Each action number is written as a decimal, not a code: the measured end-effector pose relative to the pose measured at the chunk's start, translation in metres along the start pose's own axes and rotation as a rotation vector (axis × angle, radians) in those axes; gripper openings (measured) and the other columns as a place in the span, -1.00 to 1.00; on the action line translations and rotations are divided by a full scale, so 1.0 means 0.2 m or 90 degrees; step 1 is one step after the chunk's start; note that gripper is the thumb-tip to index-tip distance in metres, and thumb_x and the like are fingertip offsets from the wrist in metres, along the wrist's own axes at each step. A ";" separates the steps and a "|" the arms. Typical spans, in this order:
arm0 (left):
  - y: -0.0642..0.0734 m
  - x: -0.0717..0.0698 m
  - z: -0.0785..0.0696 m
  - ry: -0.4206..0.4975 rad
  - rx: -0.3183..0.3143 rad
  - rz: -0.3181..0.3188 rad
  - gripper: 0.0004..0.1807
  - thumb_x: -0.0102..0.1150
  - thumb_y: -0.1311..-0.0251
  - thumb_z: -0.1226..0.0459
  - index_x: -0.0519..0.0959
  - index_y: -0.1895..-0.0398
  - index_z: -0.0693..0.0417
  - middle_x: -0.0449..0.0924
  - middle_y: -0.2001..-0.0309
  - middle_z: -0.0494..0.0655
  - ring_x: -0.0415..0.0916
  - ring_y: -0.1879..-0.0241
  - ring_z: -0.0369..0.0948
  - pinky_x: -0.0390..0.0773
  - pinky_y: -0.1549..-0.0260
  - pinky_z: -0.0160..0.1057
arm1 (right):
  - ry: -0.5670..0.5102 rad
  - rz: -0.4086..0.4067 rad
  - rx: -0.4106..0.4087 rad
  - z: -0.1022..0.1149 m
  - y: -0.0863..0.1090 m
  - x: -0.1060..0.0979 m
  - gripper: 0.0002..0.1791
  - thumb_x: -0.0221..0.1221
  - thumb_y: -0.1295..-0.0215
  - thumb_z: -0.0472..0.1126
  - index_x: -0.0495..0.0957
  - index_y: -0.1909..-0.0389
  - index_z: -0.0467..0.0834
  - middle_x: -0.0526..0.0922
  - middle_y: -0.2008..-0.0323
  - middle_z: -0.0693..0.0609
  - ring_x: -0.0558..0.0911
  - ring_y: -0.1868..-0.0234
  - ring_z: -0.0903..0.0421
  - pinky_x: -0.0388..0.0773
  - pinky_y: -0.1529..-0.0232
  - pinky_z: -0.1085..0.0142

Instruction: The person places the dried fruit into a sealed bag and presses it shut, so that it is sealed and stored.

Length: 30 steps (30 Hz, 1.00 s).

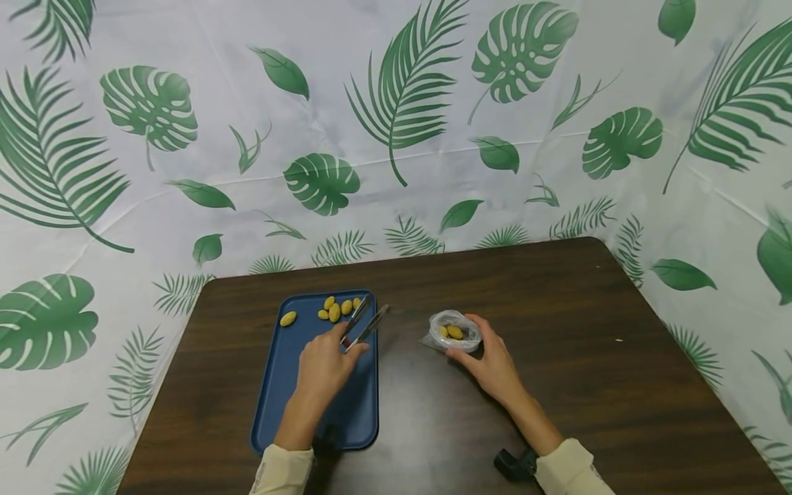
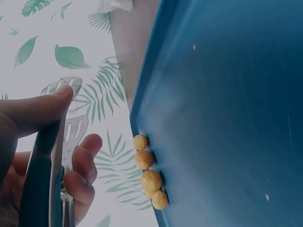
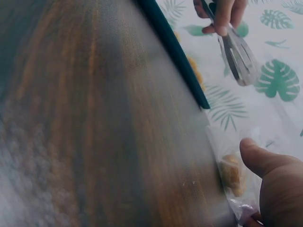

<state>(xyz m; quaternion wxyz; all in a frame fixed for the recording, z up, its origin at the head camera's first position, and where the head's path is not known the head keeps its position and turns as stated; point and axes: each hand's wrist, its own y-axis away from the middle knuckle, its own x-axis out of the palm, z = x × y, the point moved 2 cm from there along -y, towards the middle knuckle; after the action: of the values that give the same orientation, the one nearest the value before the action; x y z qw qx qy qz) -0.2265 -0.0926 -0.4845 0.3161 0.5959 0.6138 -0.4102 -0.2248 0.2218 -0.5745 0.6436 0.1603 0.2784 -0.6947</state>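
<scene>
My left hand point(image 1: 324, 364) grips a pair of metal tongs point(image 1: 366, 324) with slotted tips over the right side of a blue tray point(image 1: 312, 412). The tips stand apart with nothing between them. Several yellow, nut-like pieces point(image 1: 335, 313) lie along the tray's far edge, and one lone piece point(image 1: 288, 318) sits at its far left. To the right of the tray, my right hand point(image 1: 497, 364) holds a clear plastic bag point(image 1: 475, 335) by its right side, thumb in front and fingers behind. Its mouth gapes upward, and a few yellow pieces point(image 1: 454, 332) show inside.
Both the tray and the bag rest on a dark wood table point(image 1: 557, 302). A leaf-patterned cloth point(image 1: 402, 172) hangs behind and beside it. A black device point(image 1: 516, 464) is at the right wrist. A small pale crumb point(image 1: 619, 339) lies on the table at right.
</scene>
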 end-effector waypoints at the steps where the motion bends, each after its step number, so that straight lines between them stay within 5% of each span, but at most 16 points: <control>1: 0.00 0.00 0.01 0.001 -0.006 0.000 -0.50 0.48 -0.18 0.01 0.67 -0.03 0.16 0.70 0.43 -0.06 0.40 0.62 -0.21 0.40 0.56 -0.19 | 0.002 0.000 0.000 0.00 0.00 0.00 -0.09 0.50 -0.14 0.13 0.32 -0.47 0.03 0.54 -0.37 -0.14 0.49 -0.34 -0.34 0.38 -0.24 -0.35; 20: -0.02 -0.03 0.10 -0.009 -0.045 -0.025 -0.55 0.48 -0.18 0.00 0.65 0.16 0.20 0.65 0.48 0.00 0.42 0.62 -0.14 0.40 0.58 -0.13 | -0.010 0.002 -0.002 -0.01 0.00 0.01 -0.09 0.50 -0.15 0.12 0.32 -0.47 0.03 0.55 -0.35 -0.15 0.51 -0.34 -0.30 0.38 -0.25 -0.32; 30: -0.02 -0.03 0.15 -0.017 -0.072 -0.028 -0.46 0.46 -0.20 0.01 0.64 -0.04 0.25 0.76 0.32 0.07 0.59 0.51 -0.04 0.55 0.47 0.04 | -0.005 -0.001 -0.015 0.00 0.00 0.01 -0.10 0.50 -0.16 0.09 0.31 -0.47 0.00 0.55 -0.35 -0.17 0.52 -0.33 -0.28 0.40 -0.25 -0.31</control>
<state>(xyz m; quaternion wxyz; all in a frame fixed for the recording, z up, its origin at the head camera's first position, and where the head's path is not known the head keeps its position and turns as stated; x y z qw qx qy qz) -0.2322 -0.1213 -0.4919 0.3481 0.5577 0.6450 -0.3895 -0.2256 0.2209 -0.5751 0.6460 0.1497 0.2838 -0.6927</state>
